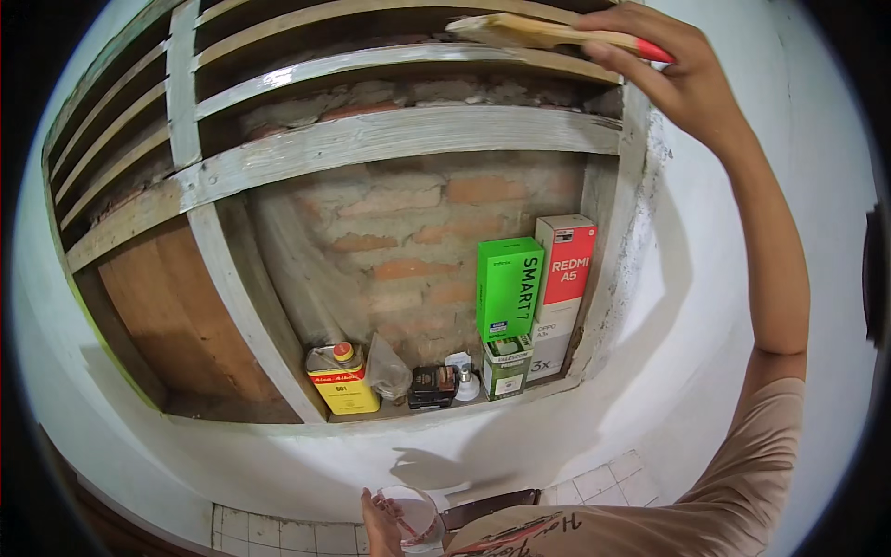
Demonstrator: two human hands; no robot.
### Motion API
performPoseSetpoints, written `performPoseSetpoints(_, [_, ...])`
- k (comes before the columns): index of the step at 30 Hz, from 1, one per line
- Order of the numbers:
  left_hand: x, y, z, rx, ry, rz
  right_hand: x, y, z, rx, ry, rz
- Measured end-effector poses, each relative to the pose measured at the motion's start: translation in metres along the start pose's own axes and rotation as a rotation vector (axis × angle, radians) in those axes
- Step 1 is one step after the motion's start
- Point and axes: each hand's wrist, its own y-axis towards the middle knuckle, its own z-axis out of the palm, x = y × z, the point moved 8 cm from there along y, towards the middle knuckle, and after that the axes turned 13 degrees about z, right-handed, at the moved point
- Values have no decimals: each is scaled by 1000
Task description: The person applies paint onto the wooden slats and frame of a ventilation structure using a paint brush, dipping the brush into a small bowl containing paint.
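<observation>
High at the upper right, my right hand (pixel 670 70) grips a paintbrush (pixel 548 33) by its wooden handle, which has a red end. The brush's whitish bristles point left, beside the upper wooden slats; whether they touch one I cannot tell. Below them runs a slat with glossy white paint (pixel 316 67) on its left and middle part, while its right end shows bare wood. Down at the lower edge, my left hand (pixel 379 522) is closed around a round, clear tub (pixel 422 509) with whitish contents and reddish marks on its side.
A whitish wooden frame (pixel 408 135) surrounds a brick-backed niche. On its ledge stand a yellow can (pixel 351 395), a plastic bag (pixel 388 369), a small black box (pixel 432 386), a white bulb (pixel 467 382), a green box (pixel 506 288) on another box, and a tall red-and-white box (pixel 564 265).
</observation>
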Motion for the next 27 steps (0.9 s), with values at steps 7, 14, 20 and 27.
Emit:
performPoseSetpoints(7, [0, -14, 15, -3, 14, -46, -31, -22, 0, -2, -143, -66])
performPoseSetpoints(14, [9, 3, -3, -20, 18, -50, -34, -28, -28, -20, -191, -87])
performPoseSetpoints(20, [2, 0, 18, 14, 57, -45, -25, -24, -2, -23, -135, -116])
performPoseSetpoints(27, [-5, -21, 43, 93, 29, -123, -80, -43, -35, 20, -304, -8])
